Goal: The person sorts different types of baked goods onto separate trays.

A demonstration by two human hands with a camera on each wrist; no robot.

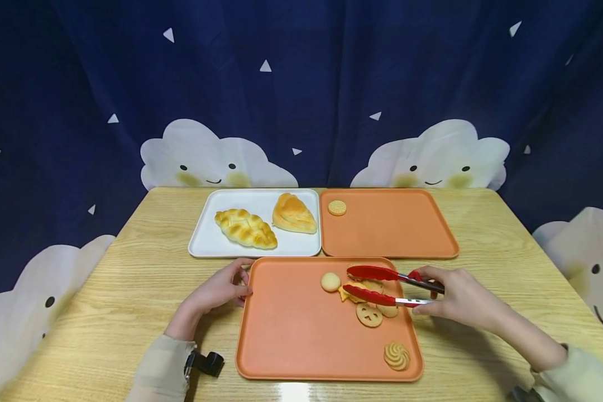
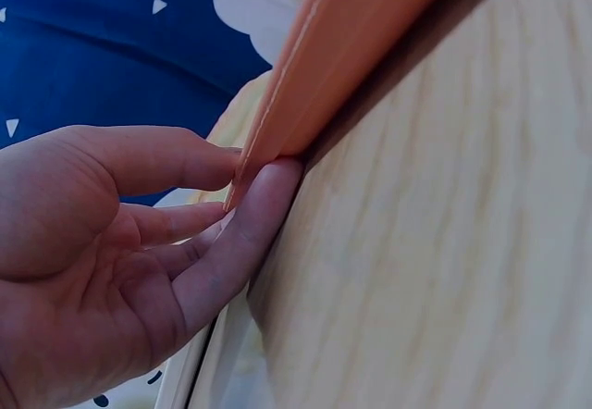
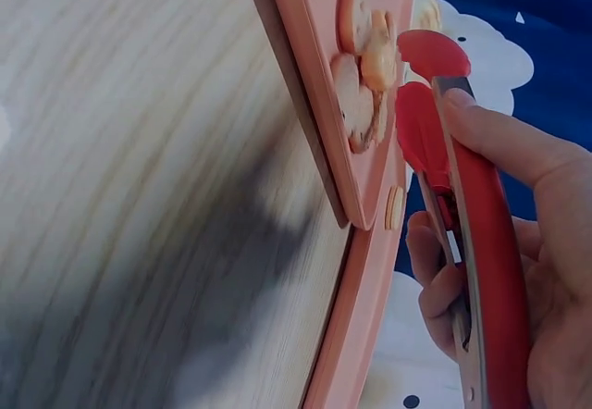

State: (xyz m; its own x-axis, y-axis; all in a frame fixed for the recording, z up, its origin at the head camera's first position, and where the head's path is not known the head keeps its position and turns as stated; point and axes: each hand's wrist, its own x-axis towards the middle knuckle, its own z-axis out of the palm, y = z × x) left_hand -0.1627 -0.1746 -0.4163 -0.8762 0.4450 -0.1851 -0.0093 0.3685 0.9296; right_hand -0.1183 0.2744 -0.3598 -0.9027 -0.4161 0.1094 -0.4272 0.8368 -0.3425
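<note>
The near orange tray (image 1: 291, 324) is gripped at its left rim by the left hand (image 1: 226, 286), the rim being pinched between thumb and fingers. At its right side, the red-tipped tongs (image 1: 374, 272) are held in the right hand (image 1: 453, 295), thumb and fingers curled around the arms; the tips are spread over the cluster of cookies in the tray's right half, and whether any cookie is touched cannot be told. The work is judged to be at an early stage: only one round ridged cookie (image 1: 337, 208) is seen on the far orange tray (image 1: 397, 223), behind the near tray and to its right, while the larger number is left on the near tray. There, a plain round cookie (image 1: 330, 282), a star-shaped cookie (image 1: 345, 294), a smiling-face cookie (image 1: 369, 315) and others partly hidden are grouped close together, and a swirl cookie (image 1: 397, 356) is set apart at the near right corner. Behind the near tray, to its left, a braided loaf (image 1: 246, 229) and a folded pastry (image 1: 293, 214) are carried by the white tray (image 1: 246, 200). All three trays are supported by the wooden desk (image 1: 130, 296). Part of the cluster is blocked from sight by the tongs, and a clean grasp may be hindered by the crowding.
</note>
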